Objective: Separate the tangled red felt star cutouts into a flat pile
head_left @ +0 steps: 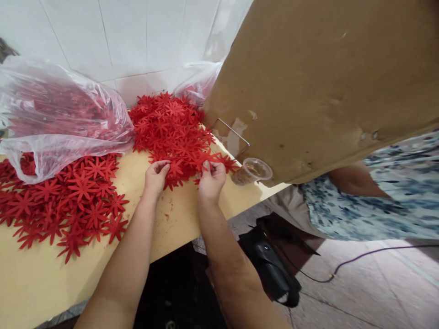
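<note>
Red, between thumb and curled forefinger of the right fingers [207, 165]: one many-petalled cutout [199, 160], at the near edge of a heaped pile [169, 123]. Beside the pile's near edge, left fingers [167, 164] drawn together, any grip impossible to tell. Forearms angled forward, wrists low over a smooth yellow worktop [178, 219]. Farther out: a crinkled translucent bag [68, 107] over more red cutouts [80, 192], a round clear cup [253, 171], scuffed brown board [325, 82], white wall tiles [126, 36].
</note>
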A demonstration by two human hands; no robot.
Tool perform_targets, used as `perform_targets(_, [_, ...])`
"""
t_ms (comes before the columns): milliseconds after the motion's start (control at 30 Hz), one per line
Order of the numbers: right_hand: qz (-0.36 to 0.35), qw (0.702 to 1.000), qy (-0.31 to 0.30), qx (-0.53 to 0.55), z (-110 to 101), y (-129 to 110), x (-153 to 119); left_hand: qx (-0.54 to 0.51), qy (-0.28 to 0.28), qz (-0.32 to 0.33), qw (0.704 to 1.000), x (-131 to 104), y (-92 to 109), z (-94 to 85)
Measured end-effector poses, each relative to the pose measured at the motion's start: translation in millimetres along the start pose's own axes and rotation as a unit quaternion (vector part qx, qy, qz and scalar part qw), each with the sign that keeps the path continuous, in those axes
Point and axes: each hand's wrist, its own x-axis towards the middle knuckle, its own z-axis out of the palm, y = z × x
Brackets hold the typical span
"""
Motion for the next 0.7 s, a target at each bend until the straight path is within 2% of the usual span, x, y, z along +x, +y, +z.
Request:
perform_targets(167, [0.014, 0.999, -0.037, 0.01, -0.1, 1.5, 0.2, 0.007, 0.047, 0.015, 0.999, 1.3, 3.1, 1.2])
perform_targets(300, [0.047, 0.998, -0.037, 0.022, 4.2, -8.8, -5.6, 0.01, 0.048, 0.024, 0.999, 2.6, 1.3, 3.7])
perform_targets(467, [0.091, 0.994, -0.055, 0.039, 7.9, -19.1, -9.6, 0.027, 0.033, 0.024, 0.999, 3.7, -4.0, 6.3])
perform_targets(600, [0.083, 0.993, -0.085, 0.028, 9.3, -21.3, -11.0, 0.015, 0.004, 0.065, 0.998, 1.2, -0.6, 7.6])
perform_targets(700, [0.064, 0.991, -0.112, 0.022, 10.7, -23.0, -13.6, 0.012, -0.017, 0.073, 0.997, -2.9, 4.6, 8.2])
